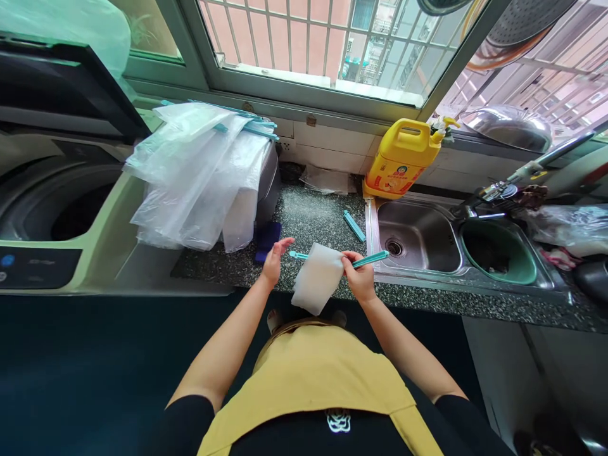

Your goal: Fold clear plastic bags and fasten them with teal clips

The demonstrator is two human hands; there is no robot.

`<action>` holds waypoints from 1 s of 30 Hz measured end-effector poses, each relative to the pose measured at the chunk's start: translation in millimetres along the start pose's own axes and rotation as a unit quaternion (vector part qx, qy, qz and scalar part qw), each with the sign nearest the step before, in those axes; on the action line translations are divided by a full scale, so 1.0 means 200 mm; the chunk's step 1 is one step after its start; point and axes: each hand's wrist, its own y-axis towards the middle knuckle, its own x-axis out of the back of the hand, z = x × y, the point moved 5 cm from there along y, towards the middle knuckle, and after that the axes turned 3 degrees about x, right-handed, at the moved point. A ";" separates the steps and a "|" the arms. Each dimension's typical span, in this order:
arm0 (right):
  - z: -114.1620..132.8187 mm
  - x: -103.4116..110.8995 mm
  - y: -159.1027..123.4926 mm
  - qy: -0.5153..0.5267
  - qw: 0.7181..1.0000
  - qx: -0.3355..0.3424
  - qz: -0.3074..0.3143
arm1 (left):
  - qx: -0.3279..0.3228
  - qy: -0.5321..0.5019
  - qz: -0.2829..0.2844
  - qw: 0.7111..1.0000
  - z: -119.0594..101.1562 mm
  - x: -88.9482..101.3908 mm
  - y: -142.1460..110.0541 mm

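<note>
White plastic bag (317, 278) hangs from a long teal sealing clip (368, 259) at the front edge of the speckled countertop (313, 218), just ahead of the person's yellow apron (313, 380). The clip runs across the bag's top, one end showing to the left of the bag and the other pointing toward the steel sink (418, 237).

Right hand (360, 278) is closed in a pinch on the clip and the bag's upper corner. Left hand (274, 261) is open — palm turned inward, fingers spread and raised, near the clip's left end but apparently not gripping it. Both forearms reach forward and converge, elbows out, wrists level with the counter edge.

With only one hand holding, the bag could slide along the clip or drop below the counter edge; a loosened pinch would cause that. The clip may also catch only part of the bag's mouth, since the film is bunched.

Further out lie a second teal clip (354, 225) beside the sink, a yellow detergent jug (403, 158), a green basin (498, 252) and a heap of clear bags (199, 171) on the left.
</note>
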 end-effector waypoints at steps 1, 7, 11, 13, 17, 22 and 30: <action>0.00 0.00 -0.01 0.004 1.000 -0.002 -0.003 | 0.019 -0.025 0.040 0.999 0.00 -0.05 -0.05; 0.03 -0.01 -0.03 -0.038 0.998 0.048 -0.004 | 0.126 -0.142 0.059 0.980 0.00 -0.23 -0.20; 0.06 -0.02 -0.05 -0.054 0.995 0.074 0.040 | 0.132 -0.151 0.013 0.980 -0.03 -0.24 -0.20; 0.07 -0.01 -0.07 -0.026 0.995 0.076 0.065 | 0.140 -0.157 0.004 0.978 -0.04 -0.24 -0.21; 0.08 0.02 -0.11 0.064 0.988 0.109 0.085 | 0.152 -0.169 -0.001 0.974 -0.08 -0.25 -0.23; 0.11 0.07 -0.14 0.038 0.976 0.194 0.090 | 0.155 -0.177 0.004 0.972 -0.10 -0.27 -0.26; 0.27 0.08 -0.15 -0.045 0.960 0.251 0.113 | 0.072 -0.103 0.011 0.992 -0.16 -0.24 -0.31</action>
